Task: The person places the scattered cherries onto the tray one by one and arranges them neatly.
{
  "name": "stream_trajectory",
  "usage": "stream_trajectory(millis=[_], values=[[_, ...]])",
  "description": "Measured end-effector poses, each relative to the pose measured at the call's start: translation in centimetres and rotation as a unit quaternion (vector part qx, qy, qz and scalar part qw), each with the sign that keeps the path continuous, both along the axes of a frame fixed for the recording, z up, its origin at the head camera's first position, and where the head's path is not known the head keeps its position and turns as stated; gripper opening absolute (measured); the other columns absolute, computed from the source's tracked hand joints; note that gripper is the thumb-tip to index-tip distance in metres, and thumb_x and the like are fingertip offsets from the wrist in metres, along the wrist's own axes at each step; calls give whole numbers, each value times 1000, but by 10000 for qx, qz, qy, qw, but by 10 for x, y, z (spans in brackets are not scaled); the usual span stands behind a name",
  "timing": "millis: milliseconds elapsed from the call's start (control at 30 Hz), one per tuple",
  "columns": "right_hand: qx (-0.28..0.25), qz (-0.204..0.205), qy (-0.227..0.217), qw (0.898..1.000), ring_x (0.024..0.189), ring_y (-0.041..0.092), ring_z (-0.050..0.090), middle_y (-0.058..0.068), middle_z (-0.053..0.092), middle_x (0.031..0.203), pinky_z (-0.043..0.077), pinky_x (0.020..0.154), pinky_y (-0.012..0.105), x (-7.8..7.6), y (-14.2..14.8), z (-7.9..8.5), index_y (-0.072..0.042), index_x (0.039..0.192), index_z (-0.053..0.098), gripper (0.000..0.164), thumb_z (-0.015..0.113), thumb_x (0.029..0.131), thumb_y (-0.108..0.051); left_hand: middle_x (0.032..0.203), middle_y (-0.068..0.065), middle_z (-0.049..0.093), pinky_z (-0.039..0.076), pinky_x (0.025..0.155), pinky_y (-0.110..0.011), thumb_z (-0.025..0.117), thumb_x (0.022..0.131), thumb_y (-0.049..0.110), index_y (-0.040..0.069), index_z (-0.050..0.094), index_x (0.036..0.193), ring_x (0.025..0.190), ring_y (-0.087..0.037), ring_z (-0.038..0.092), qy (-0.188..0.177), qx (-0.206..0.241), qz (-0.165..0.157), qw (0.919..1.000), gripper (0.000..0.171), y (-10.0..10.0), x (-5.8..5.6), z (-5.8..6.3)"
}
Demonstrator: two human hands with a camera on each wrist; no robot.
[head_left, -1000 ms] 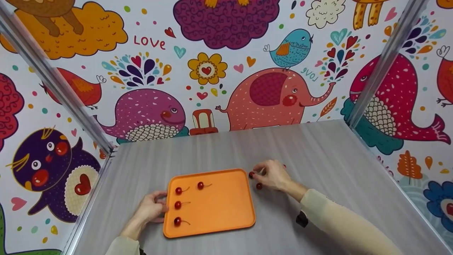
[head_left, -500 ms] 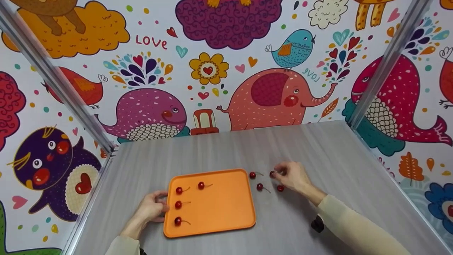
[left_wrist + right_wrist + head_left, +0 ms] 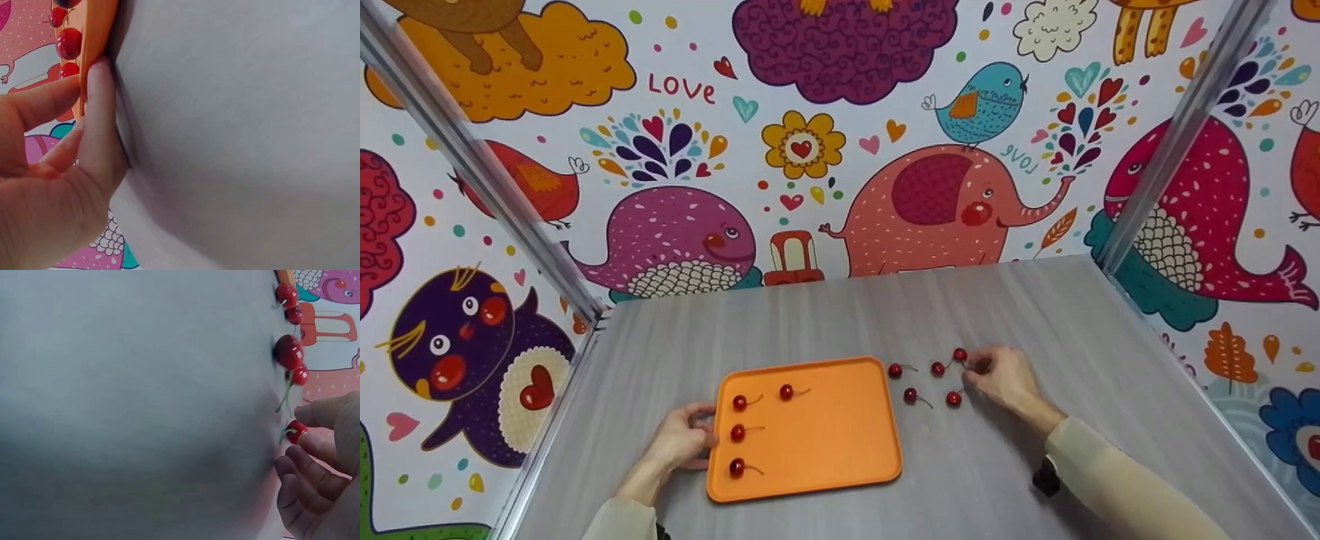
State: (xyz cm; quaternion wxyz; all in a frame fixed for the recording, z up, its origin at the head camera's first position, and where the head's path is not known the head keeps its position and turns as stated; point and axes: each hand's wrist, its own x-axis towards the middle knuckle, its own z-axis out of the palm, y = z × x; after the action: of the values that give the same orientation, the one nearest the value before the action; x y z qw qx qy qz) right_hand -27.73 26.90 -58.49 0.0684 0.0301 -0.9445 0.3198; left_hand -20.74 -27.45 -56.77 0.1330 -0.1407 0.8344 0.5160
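Cherries (image 3: 737,468) first: four of them sit on the orange tray (image 3: 825,424), three lined up down its left side and one starting a second column beside the topmost, stems all pointing roughly right. Five more lie on the grey surface (image 3: 810,322), off the tray's right edge: two just beside it, three a bit farther out. So I'd call it a little under halfway, four placed and five to go, assuming the loose ones belong in those rows too.

The left hand (image 3: 679,439) has its grip on the tray's left edge, digits against the rim, so I guess it's steadying the thing. The right hand (image 3: 1001,375) is right by the farthest cherry (image 3: 960,355), fingers loosely bent. From the right wrist view its grip looks spread, with a gap at the tips and that cherry showing through; can't tell if it's touching the stem.

Past that it's pale sleeves (image 3: 1117,469) and a loud cartoon-animal wall (image 3: 810,75) behind everything.
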Motion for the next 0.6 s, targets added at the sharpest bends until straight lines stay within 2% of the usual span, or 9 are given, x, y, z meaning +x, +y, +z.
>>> stream_trajectory(millis=[267,433,600], values=[[522,-150,-17,9985,94,31,81,8,87,99,64,81,49,-7,-2,-6,-10,102,90,18,86,91,-23,111,-13,65,68,70,-44,72,87,-7,-4,59,155,89,-21,73,-20,18,9,10000,69,0,0,1],[649,-311,-7,9974,96,33,80,9,87,101,64,82,51,-10,-6,-7,-11,103,90,18,86,94,-26,113,-14,66,68,72,-44,73,88,-8,-4,58,156,91,-21,73,-4,44,-19,10000,69,0,0,0],[675,-299,199,9971,96,34,79,11,85,102,64,80,52,-12,-7,-9,-11,101,89,16,83,95,-24,112,-14,66,68,71,-44,73,88,-7,-3,59,155,90,-21,73,12,33,-8,10000,68,0,1,0]])
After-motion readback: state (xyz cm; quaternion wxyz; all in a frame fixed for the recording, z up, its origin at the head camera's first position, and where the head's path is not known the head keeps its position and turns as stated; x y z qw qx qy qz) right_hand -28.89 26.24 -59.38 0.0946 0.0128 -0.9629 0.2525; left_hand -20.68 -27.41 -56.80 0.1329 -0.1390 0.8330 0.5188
